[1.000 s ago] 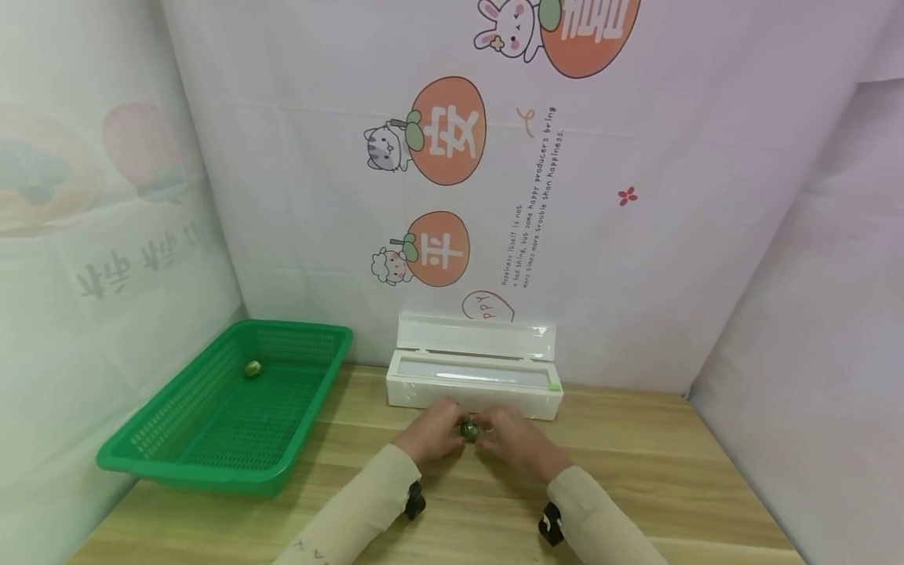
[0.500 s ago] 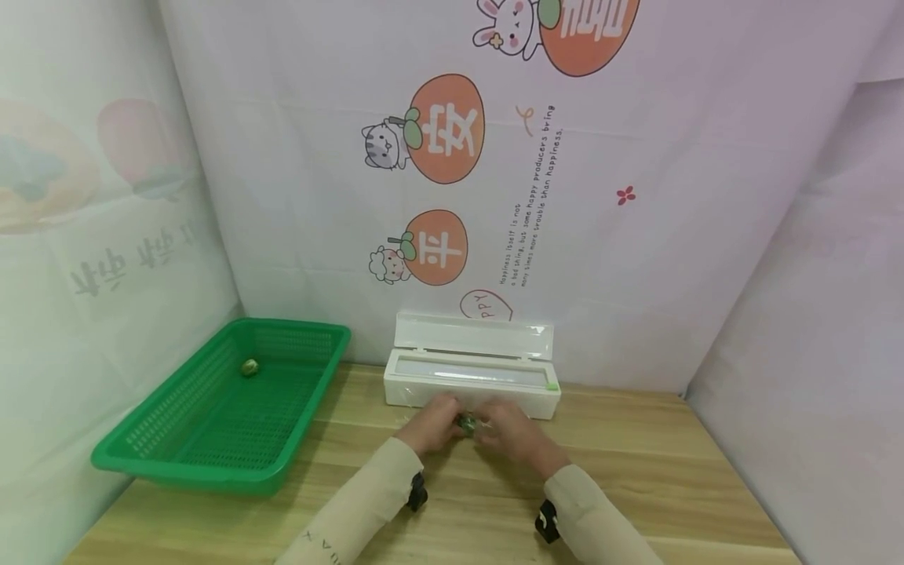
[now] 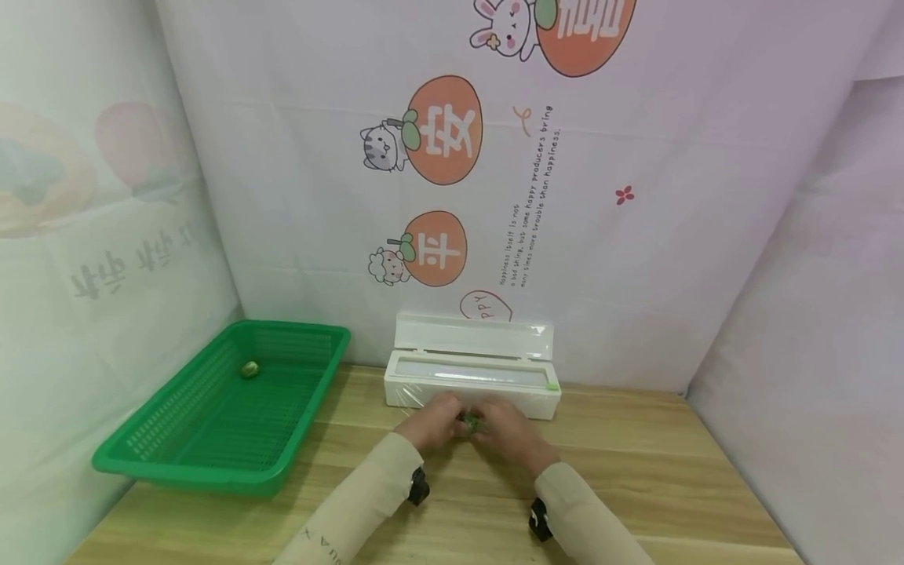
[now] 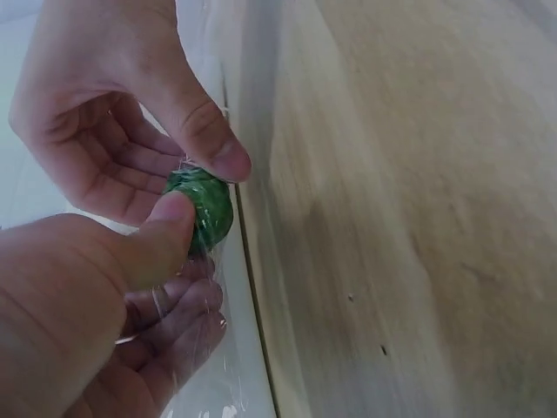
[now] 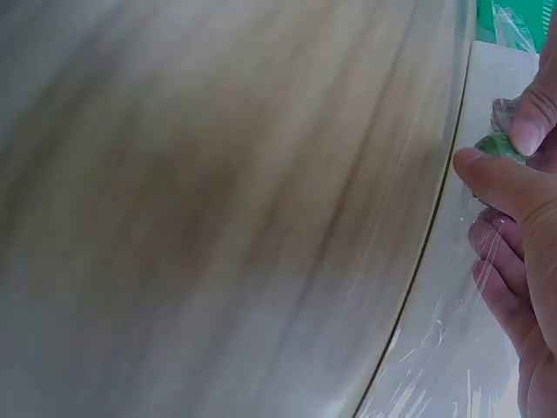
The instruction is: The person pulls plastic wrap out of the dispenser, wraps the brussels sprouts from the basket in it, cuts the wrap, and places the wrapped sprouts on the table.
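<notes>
Between my two hands sits a small round dark-green ball (image 3: 471, 423), glossy under clear cling film (image 4: 231, 305). My left hand (image 3: 432, 422) pinches it, the thumb on its near side in the left wrist view. From the other side, my right hand (image 3: 508, 431) also grips it with thumb and curled fingers. Both hands are right in front of a long white cling film dispenser (image 3: 473, 398), whose lid (image 3: 473, 336) stands raised. More film lies wrinkled beside the right hand in the right wrist view. The fingers hide much of the ball.
To the left stands a green plastic basket (image 3: 282, 463) with one small greenish round thing (image 3: 250, 369) in it. The wooden table (image 3: 650, 463) runs up to the white printed cloth (image 3: 318, 196) behind and at both sides.
Both hands have shifted slightly toward the dispenser with the ball. The right hand has closed in from the right, and the fingers now cover more of the ball.
</notes>
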`<state>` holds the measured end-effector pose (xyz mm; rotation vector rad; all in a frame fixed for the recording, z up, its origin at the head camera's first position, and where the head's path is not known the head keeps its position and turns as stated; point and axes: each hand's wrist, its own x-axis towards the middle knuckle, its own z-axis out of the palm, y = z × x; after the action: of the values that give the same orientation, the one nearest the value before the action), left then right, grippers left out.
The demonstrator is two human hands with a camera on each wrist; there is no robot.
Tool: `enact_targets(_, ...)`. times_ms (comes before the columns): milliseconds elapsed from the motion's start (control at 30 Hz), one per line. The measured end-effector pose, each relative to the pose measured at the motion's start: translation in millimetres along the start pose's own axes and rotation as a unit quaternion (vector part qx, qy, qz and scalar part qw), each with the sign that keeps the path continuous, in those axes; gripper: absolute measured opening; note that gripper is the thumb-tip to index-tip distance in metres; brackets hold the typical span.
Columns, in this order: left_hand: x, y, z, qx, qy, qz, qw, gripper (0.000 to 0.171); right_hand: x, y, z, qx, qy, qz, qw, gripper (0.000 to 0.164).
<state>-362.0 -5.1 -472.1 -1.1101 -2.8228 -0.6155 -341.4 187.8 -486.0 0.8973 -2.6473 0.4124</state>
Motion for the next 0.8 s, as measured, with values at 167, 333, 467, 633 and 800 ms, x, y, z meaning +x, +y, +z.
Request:
enact_targets(167,-4.3,-2.2,4.3,0.039,0.045,0.017,0.9981,0.024,1,2,3,0.004,0.007,0.008,1.0,0.025)
enact_targets(333,-5.5,-2.5,9.1,0.082,0.095,0.02,0.9919,0.044,5,4,0,0.037,-0.013,0.013,0.999,0.035)
enact_targets(467,-6.3,3.1,8.2,0.093,0.098,0.007,0.9908,0.043,6,5,-3,0.053,-0.021,0.006,0.998,0.039)
enact_targets(633,-6.8,6.6,6.9,0.11,0.103,0.007,0.9885,0.034,2,7,-8,0.048,-0.022,0.014,0.999,0.033)
enact_targets(800,-3.4,4.2,8.6,0.127,0.119,0.015,0.9846,0.021,-7,16,-15,0.037,-0.017,0.029,0.999,0.022)
